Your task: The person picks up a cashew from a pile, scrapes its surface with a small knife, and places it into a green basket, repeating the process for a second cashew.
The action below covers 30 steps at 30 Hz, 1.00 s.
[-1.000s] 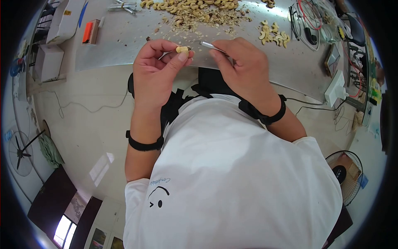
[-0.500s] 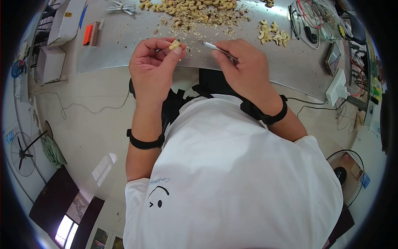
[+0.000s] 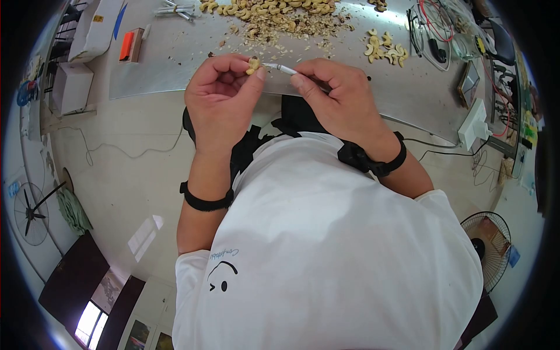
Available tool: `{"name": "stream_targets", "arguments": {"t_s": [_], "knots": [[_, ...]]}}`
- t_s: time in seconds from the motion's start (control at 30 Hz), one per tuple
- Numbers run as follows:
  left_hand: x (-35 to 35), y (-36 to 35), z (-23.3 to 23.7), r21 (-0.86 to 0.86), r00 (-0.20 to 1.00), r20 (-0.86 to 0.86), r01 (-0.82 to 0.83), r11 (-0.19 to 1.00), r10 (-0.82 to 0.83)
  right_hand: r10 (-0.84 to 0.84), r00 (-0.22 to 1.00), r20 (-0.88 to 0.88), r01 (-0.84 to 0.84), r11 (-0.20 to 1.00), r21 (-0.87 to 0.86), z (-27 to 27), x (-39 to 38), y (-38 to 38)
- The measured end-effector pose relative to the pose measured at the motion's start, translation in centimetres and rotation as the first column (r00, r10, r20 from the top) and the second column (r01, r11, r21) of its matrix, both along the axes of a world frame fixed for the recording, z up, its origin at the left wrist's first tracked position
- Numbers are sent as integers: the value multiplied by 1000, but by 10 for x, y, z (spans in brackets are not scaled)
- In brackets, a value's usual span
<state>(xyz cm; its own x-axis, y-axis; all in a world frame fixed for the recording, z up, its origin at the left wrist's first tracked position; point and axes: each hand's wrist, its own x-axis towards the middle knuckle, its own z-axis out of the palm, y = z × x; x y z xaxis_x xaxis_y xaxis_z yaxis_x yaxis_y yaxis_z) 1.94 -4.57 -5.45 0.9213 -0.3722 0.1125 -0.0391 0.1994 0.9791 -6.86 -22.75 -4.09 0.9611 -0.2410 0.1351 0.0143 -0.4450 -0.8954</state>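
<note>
Between the thumb and fingers of my left hand [image 3: 224, 87] is a pale cashew nut [image 3: 254, 66] with some brown skin on it. My right hand [image 3: 338, 90] grips a slim silver craft knife [image 3: 283, 69] like a pen. The knife's tip points left and is at the cashew, or very close to it; contact is hard to make out. Beyond my hands lies a large pile of cashews [image 3: 280, 10], with crumbs and skin flakes [image 3: 274, 36] on its near side. A smaller group of cashews [image 3: 385, 49] lies to the right.
The metal table [image 3: 157, 79] ends just in front of my body. An orange-and-brown box [image 3: 131, 45] and several bundled silver tools [image 3: 177, 10] lie at the left. Cables [image 3: 434, 35], a phone-like device [image 3: 468, 83] and a white power strip [image 3: 475, 122] are at the right.
My right hand has brought the craft knife left, up to the cashew. My left hand has shifted slightly right, and the cashew appears turned between its fingers.
</note>
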Motion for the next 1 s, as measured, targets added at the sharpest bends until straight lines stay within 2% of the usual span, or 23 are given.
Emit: {"name": "stream_targets", "arguments": {"t_s": [0.43, 0.73, 0.93, 1.0], "knots": [[-1, 1, -6, -40, 996, 86, 39, 998, -36, 17, 1000, -23, -17, 1000, -4, 2, 0, 1], [1, 3, -4, 29, 995, 95, 22, 999, -25, -1, 999, -36, 1, 1000, -9, 3, 2, 5], [5, 10, -4, 143, 989, 144, 9, 990, -30, -11, 999, -53, 11, 1000, -10, 2, 3, 8], [7, 11, -3, 123, 994, 100, 42, 992, -54, -11, 998, -68, 11, 1000, 1, 2, 3, 9]]}}
